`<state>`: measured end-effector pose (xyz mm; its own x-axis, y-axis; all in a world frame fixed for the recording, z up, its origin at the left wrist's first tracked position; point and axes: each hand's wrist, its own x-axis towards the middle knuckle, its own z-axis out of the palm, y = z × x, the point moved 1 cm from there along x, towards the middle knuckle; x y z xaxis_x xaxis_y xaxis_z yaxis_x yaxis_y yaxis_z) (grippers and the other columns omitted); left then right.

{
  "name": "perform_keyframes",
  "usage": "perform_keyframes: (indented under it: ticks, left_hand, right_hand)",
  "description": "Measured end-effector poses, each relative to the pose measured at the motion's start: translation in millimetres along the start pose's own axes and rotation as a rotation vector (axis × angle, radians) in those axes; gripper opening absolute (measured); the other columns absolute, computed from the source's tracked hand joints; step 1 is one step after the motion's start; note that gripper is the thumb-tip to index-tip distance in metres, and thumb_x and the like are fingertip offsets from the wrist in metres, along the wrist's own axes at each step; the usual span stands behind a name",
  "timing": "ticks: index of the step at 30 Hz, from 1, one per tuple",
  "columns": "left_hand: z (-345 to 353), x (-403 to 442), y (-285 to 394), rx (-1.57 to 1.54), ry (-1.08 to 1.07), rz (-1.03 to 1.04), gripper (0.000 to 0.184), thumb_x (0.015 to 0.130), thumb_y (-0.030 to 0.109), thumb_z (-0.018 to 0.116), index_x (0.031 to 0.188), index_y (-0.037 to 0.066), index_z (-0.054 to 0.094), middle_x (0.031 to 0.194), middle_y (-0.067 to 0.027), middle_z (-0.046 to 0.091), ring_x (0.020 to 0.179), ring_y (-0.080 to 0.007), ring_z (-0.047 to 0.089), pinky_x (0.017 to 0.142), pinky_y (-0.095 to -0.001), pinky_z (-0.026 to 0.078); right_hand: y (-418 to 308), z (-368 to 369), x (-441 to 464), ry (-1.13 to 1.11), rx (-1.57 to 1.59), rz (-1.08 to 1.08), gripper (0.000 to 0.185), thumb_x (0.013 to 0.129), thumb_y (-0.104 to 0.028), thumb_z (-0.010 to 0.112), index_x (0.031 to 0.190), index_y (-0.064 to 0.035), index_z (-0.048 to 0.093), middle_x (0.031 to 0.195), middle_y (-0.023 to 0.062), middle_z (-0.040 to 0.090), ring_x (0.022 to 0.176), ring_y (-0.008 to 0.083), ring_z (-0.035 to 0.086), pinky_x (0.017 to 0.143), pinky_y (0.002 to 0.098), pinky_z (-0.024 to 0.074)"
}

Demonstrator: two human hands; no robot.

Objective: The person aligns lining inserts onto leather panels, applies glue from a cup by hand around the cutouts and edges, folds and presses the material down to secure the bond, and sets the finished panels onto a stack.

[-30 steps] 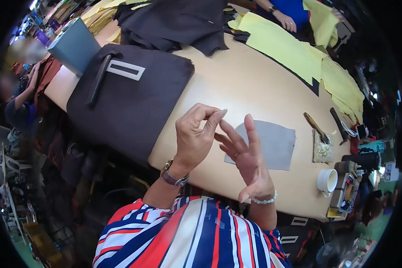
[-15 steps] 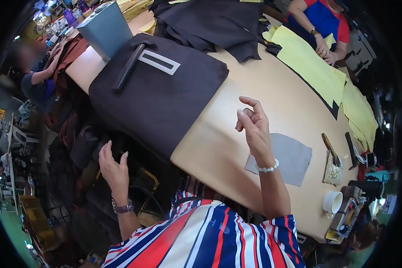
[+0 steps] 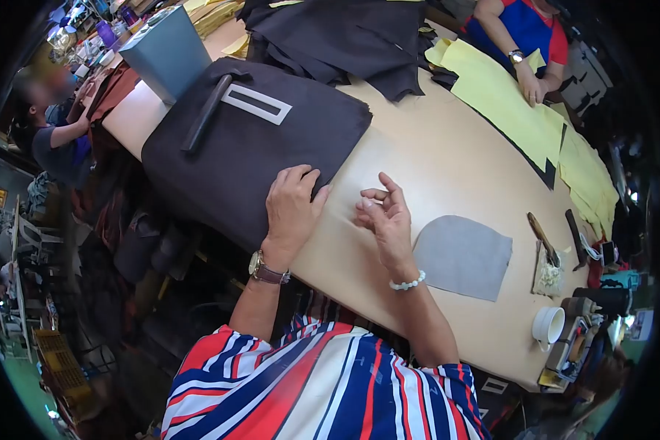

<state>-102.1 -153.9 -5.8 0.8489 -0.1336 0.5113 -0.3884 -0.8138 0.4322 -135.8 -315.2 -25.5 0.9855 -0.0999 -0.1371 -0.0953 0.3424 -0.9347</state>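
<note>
My left hand (image 3: 292,209) lies with its fingers resting on the near right edge of a dark brown stack of material (image 3: 235,161) that overhangs the table's near side. A watch is on that wrist. To its right, my right hand (image 3: 389,220) is over the bare tabletop, its fingers loosely bent and apart, with nothing visible in them. A pale bead bracelet circles the right wrist. Just right of this hand, a grey rounded piece (image 3: 464,257) lies flat on the table. On the dark stack lie a dark bar (image 3: 207,114) and a whitish rectangular frame (image 3: 257,104).
A blue-grey metal can (image 3: 165,55) stands at the far left. Yellow sheets (image 3: 502,110) and dark pieces (image 3: 337,37) lie across the table. A brush (image 3: 541,236), a white mug (image 3: 548,325) and tools are at right. Co-workers (image 3: 517,40) work at far right and left.
My left hand has moved right and up from beside the table onto the dark stack. My right hand has shifted left and slightly down, uncovering more of the grey piece.
</note>
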Motion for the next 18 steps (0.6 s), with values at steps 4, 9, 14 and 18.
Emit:
perform_keyframes:
  ticks: [4, 9, 14, 18]
  left_hand:
    - [-4.1, 1.6, -6.9, -0.216, 0.014, -0.112, 0.015, 0.078, 0.011, 0.064, 0.086, -0.002, 0.066, 0.087, -0.0126, 0.064, 0.080, -0.0285, 0.061, 0.072, -0.0357, 0.048]
    - [-7.2, 6.9, -18.5, -0.531, 0.050, -0.370, 0.012, 0.077, 0.007, 0.067, 0.083, -0.004, 0.067, 0.073, -0.0104, 0.065, 0.063, -0.0172, 0.060, 0.060, -0.0279, 0.046]
    - [-6.4, 7.2, -28.5, -0.733, 0.004, -0.587, 0.016, 0.077, 0.009, 0.070, 0.082, -0.006, 0.067, 0.063, -0.0008, 0.061, 0.059, -0.0035, 0.050, 0.053, -0.0204, 0.040]
    - [-6.4, 8.2, -32.5, -0.837, 0.075, -0.639, 0.022, 0.079, 0.019, 0.072, 0.083, -0.002, 0.069, 0.064, 0.0010, 0.061, 0.058, -0.0016, 0.046, 0.052, -0.0186, 0.037]
  right_hand:
    - [11.4, -2.2, 2.2, -0.007, -0.048, 0.017, 0.052, 0.086, -0.002, 0.054, 0.133, 0.0011, 0.032, 0.101, 0.0070, 0.052, 0.083, 0.0107, 0.055, 0.072, 0.0251, 0.0514]
    - [12.6, -3.2, 1.6, -0.013, -0.032, 0.026, 0.050, 0.087, -0.003, 0.054, 0.133, 0.0012, 0.034, 0.101, 0.0071, 0.052, 0.083, 0.0109, 0.055, 0.072, 0.0253, 0.0510]
    - [9.9, 2.8, 0.6, -0.034, -0.145, -0.099, 0.049, 0.086, -0.001, 0.053, 0.133, 0.0001, 0.036, 0.102, 0.0071, 0.053, 0.085, 0.0123, 0.056, 0.078, 0.0252, 0.0474]
    - [-9.1, 23.8, 8.1, -0.040, -0.449, -0.432, 0.051, 0.087, -0.004, 0.053, 0.134, -0.0023, 0.035, 0.107, 0.0093, 0.053, 0.094, 0.0167, 0.056, 0.085, 0.0272, 0.0443]
